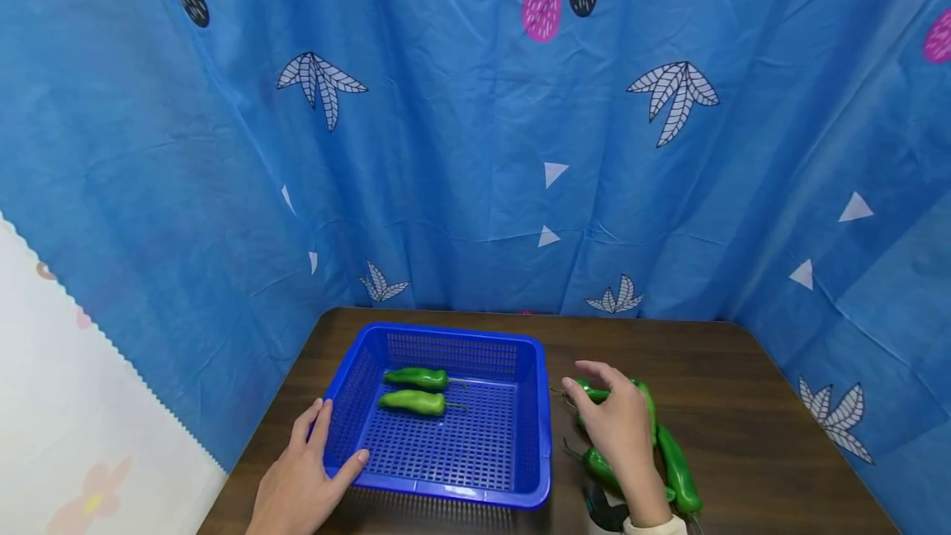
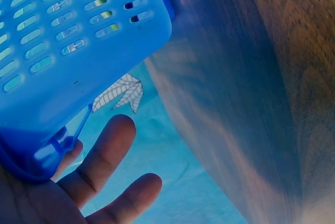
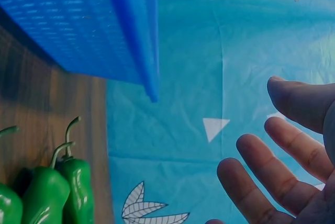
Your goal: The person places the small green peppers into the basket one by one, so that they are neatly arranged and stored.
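A blue plastic basket [image 1: 453, 490] stands on the wooden table with two green peppers in it, a darker one [image 1: 416, 377] behind a lighter one [image 1: 413, 402]. My left hand [image 1: 300, 469] rests on the basket's near left corner, fingers along the left rim and thumb over the front rim. In the left wrist view two fingers [image 2: 107, 156] extend loosely beside the basket. To the right of the basket, my right hand [image 1: 617, 419] hovers over several green peppers [image 1: 678, 469], thumb and index finger apart, holding nothing. It partly hides these peppers.
The dark wooden table [image 1: 758, 436] has its back edge against a blue patterned curtain [image 1: 475, 147]. A pale cloth [image 1: 89, 403] hangs at the left. In the right wrist view, pepper stems [image 3: 68, 130] point toward the basket.
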The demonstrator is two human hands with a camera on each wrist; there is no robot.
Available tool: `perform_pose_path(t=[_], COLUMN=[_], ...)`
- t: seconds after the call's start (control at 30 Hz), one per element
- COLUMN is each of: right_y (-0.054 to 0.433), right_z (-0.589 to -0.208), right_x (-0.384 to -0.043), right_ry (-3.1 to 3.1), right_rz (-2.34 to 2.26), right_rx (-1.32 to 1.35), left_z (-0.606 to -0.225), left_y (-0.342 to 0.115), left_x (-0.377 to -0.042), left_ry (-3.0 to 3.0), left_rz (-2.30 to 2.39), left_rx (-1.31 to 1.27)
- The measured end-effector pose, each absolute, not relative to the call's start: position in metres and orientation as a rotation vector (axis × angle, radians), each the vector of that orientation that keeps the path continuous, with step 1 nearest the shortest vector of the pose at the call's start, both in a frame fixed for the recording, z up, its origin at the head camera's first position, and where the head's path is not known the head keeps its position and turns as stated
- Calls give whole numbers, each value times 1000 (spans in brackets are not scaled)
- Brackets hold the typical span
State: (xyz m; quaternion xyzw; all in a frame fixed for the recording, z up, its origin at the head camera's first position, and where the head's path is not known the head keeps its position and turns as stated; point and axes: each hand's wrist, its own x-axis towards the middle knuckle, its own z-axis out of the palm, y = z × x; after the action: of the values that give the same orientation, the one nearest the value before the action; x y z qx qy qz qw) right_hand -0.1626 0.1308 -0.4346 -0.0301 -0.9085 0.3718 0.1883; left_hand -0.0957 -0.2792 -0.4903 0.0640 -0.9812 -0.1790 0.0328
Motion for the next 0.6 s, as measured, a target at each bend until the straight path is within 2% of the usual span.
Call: perform_pose_path(t=[0.6], right_y=[161], right_z=[-462], right_x=[-142], right_ry=[-2563], right_rz=[996], right_rx=[-272], left_z=[-493], left_y=[-280], left_x=[-97], left_ry=[-2989], left_rz=[-525], left_rx=[190])
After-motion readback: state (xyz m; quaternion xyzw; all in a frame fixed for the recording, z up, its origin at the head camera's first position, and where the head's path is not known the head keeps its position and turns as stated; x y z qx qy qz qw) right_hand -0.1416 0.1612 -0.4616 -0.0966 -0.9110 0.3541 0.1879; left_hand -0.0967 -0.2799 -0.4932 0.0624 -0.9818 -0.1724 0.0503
